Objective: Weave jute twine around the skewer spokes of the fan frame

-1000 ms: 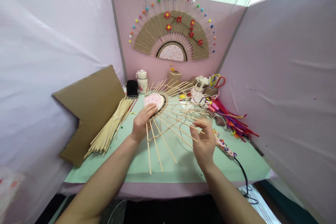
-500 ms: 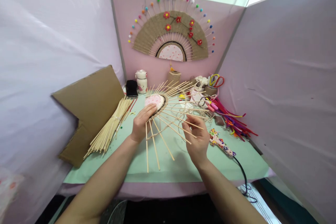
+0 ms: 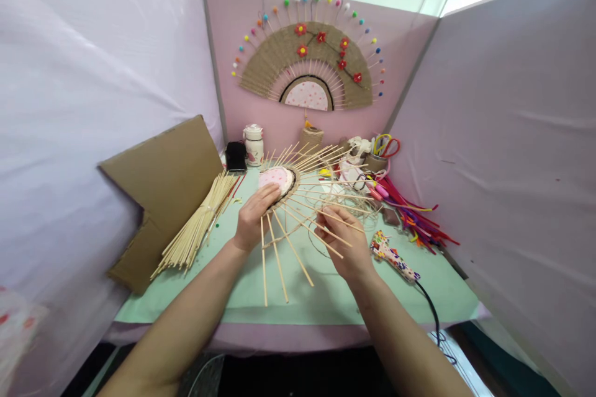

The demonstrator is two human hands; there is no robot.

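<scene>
My left hand (image 3: 255,216) grips the half-round fan base (image 3: 275,178), which is pink and white with a dark and tan rim. Thin wooden sticks (image 3: 297,249) spread out from that rim towards me, to the right and to the back. A strand of twine (image 3: 278,239) runs across the front sticks. My right hand (image 3: 343,242) is among the right-hand sticks, its thumb and fingertips pinched together on what looks like the twine. Loose twine (image 3: 347,197) lies tangled behind my right hand.
A bundle of sticks (image 3: 198,223) and cut cardboard (image 3: 162,192) lie left. A patterned glue gun (image 3: 395,257) and coloured pipe cleaners (image 3: 416,217) lie right. At the back stand a white bottle (image 3: 254,146), a twine spool (image 3: 311,138) and scissors (image 3: 391,147). A finished fan (image 3: 274,53) hangs behind.
My right hand has moved slightly left between the sticks, and its fingers have drawn together. The left hand keeps its hold on the base. The whole view has shifted slightly.
</scene>
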